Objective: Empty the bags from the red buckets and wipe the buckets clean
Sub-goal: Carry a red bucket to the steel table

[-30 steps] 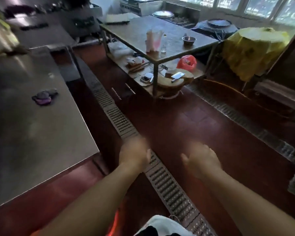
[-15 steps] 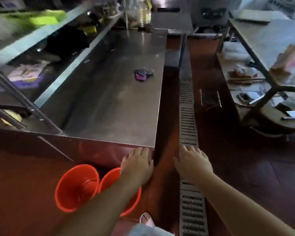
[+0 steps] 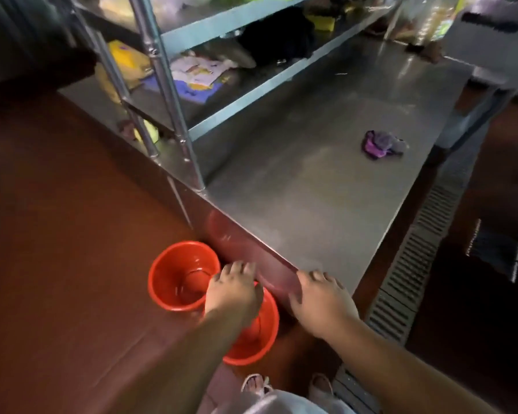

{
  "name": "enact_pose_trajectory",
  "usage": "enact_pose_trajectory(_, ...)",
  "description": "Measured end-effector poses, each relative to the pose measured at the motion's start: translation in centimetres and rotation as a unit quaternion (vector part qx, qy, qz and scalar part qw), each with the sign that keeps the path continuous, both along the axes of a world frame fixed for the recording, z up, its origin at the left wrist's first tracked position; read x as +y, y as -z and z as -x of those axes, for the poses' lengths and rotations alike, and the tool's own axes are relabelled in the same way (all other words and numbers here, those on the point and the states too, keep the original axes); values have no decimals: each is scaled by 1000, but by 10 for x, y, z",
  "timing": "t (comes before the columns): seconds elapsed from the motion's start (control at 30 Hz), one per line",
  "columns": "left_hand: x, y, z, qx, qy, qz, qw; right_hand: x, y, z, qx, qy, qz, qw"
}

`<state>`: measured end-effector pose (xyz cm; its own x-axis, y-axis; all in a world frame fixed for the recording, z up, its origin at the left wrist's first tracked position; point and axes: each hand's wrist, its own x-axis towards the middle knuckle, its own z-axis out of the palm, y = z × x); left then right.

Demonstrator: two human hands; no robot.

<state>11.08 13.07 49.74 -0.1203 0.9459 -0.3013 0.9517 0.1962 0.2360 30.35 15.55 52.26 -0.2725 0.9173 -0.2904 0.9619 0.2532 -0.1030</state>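
Note:
Two red buckets stand side by side on the red floor against the end of a steel table. The left bucket [image 3: 177, 276] is fully visible and looks bare inside, with a wet sheen at the bottom. The right bucket [image 3: 259, 339] is partly hidden under my left forearm. My left hand [image 3: 232, 289] hovers over the gap between the two rims, fingers spread, holding nothing. My right hand [image 3: 320, 298] is open too, above the table's near corner. A crumpled purple and grey cloth [image 3: 382, 144] lies on the tabletop, far from both hands.
The steel table [image 3: 296, 186] runs away from me. A steel rack [image 3: 174, 94] on its left carries packets, cloths and dark items. A floor drain grate [image 3: 410, 270] runs along the table's right side. My feet [image 3: 256, 383] are just below the buckets.
The view has swung from the far kitchen tables to the left and down onto the steel table's end. The two red buckets came into sight, and both hands now sit closer to them.

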Motion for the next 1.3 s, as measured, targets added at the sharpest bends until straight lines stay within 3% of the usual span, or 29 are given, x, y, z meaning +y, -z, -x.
enact_pose_trajectory(0.27,-40,33,34,17,-205,80,975,42,53,63,-2,-170,87,982)
enact_pose_trajectory(0.4,-63,56,21,-8,-311,118,943,63,90,63,-18,-205,174,963)
enact_pose_trajectory(0.53,-85,98,-3,-60,-389,170,904,81,133,61,-60,-229,198,951)
enact_pose_trajectory(0.83,-114,233,-12,-136,-461,256,839,96,278,79,-87,-79,280,953)
enact_pose_trajectory(1.1,-131,390,9,-182,-501,271,802,107,439,85,-88,34,283,955)
enact_pose_trajectory(1.3,-125,494,25,-201,-552,234,775,109,548,84,-91,60,251,962)
